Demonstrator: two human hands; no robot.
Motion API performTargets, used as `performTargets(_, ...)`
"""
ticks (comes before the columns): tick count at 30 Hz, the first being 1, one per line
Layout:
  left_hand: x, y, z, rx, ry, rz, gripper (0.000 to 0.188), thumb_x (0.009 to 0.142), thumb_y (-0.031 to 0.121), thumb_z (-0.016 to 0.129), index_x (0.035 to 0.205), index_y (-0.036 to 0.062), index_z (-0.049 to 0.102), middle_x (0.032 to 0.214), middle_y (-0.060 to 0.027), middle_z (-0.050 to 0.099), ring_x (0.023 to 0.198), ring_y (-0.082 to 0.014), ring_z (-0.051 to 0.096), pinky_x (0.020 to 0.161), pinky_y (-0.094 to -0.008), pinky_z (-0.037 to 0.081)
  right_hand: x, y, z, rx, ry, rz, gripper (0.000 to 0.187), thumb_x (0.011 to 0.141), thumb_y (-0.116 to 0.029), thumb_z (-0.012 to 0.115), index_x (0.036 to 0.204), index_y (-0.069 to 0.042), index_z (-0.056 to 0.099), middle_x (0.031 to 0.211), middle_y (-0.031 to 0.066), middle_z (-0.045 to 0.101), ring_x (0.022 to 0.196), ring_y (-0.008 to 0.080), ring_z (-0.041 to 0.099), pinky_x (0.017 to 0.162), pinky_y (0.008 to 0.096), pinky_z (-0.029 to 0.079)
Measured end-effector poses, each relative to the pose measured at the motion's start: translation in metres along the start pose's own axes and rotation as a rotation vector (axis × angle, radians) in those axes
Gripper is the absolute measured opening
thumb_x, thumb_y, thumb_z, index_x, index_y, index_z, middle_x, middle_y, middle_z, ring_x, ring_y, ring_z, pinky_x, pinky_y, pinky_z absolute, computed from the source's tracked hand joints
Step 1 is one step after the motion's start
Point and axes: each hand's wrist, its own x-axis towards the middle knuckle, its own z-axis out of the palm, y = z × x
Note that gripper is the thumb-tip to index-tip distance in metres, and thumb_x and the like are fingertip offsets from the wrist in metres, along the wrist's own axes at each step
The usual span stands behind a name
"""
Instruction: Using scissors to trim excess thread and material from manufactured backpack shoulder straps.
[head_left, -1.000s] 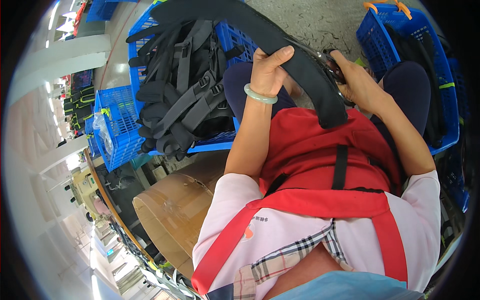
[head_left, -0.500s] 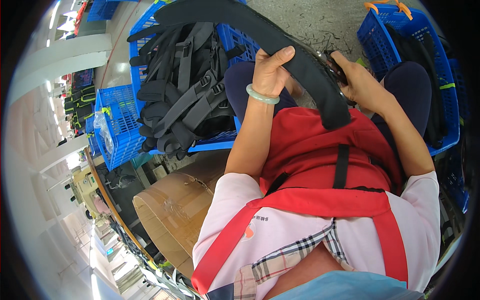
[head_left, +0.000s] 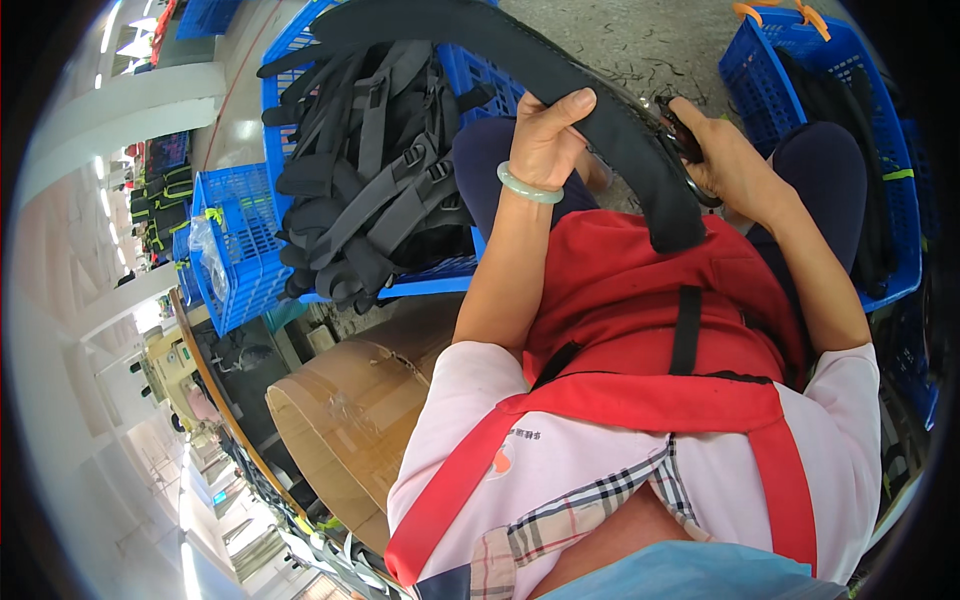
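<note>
A long, curved black padded strap [head_left: 625,145] stretches from the top of the view down to above my red apron [head_left: 630,270]. My left hand [head_left: 548,142] is closed on the strap's left edge, thumb on top and the fingers underneath. By its right edge, my right hand [head_left: 735,165] is wrapped round a pair of scissors [head_left: 686,142] with dark handles. The scissors' metal shows right beside the strap's edge; how far the blades are apart I cannot tell. A pale green bangle [head_left: 528,186] circles my left wrist.
At the left, a blue crate [head_left: 430,285] is heaped with black and grey padded straps [head_left: 370,180]. Another blue crate [head_left: 745,75] with dark pieces stands at the right. A large cardboard box [head_left: 345,410] is beside my left arm. Dark scraps litter the floor [head_left: 640,50].
My right hand and the scissors have shifted slightly downward along the strap's edge. The strap's lower end has swung slightly right; my left hand keeps its hold.
</note>
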Motion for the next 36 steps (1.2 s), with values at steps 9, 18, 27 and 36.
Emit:
performTargets(9, -0.001, 0.003, -0.003, -0.013, -0.036, -0.012, 0.018, 0.081, -0.008, 0.066, 0.092, 0.0062, 0.068, 0.088, -0.0056, 0.069, 0.082, -0.0173, 0.067, 0.077, -0.0336, 0.056, -0.004, -0.013, -0.009, 0.001, -0.038, 0.017, 0.049, 0.076, -0.003, 0.063, 0.118, -0.004, 0.038, 0.086, 0.0232, 0.059, 0.081, 0.0437, 0.058, 0.068, 0.0458, 0.044)
performTargets(18, -0.001, 0.001, -0.002, -0.032, -0.045, -0.026, 0.019, 0.081, -0.008, 0.066, 0.092, 0.0063, 0.069, 0.09, -0.0054, 0.069, 0.083, -0.0166, 0.067, 0.078, -0.0328, 0.056, 0.003, -0.003, 0.005, -0.049, 0.052, -0.034, 0.045, 0.076, 0.0, 0.061, 0.115, -0.002, 0.039, 0.082, 0.0258, 0.06, 0.084, 0.0459, 0.057, 0.068, 0.0481, 0.043)
performTargets(27, 0.011, 0.022, -0.015, -0.013, -0.069, 0.037, 0.018, 0.084, -0.001, 0.065, 0.101, 0.0047, 0.067, 0.101, -0.0074, 0.067, 0.096, -0.0201, 0.064, 0.089, -0.0361, 0.052, 0.002, -0.008, 0.008, -0.01, 0.064, 0.027, 0.04, 0.082, -0.003, 0.063, 0.115, -0.004, 0.041, 0.091, 0.0246, 0.061, 0.089, 0.0453, 0.056, 0.071, 0.0444, 0.045)
performTargets(36, 0.001, 0.009, -0.001, 0.05, -0.023, 0.088, 0.015, 0.08, -0.006, 0.068, 0.09, 0.0049, 0.069, 0.088, -0.0049, 0.069, 0.08, -0.016, 0.066, 0.077, -0.0312, 0.055, 0.007, -0.01, 0.013, -0.027, 0.08, -0.037, 0.05, 0.079, -0.004, 0.064, 0.121, -0.001, 0.036, 0.096, 0.0257, 0.06, 0.093, 0.0449, 0.057, 0.075, 0.0458, 0.045)
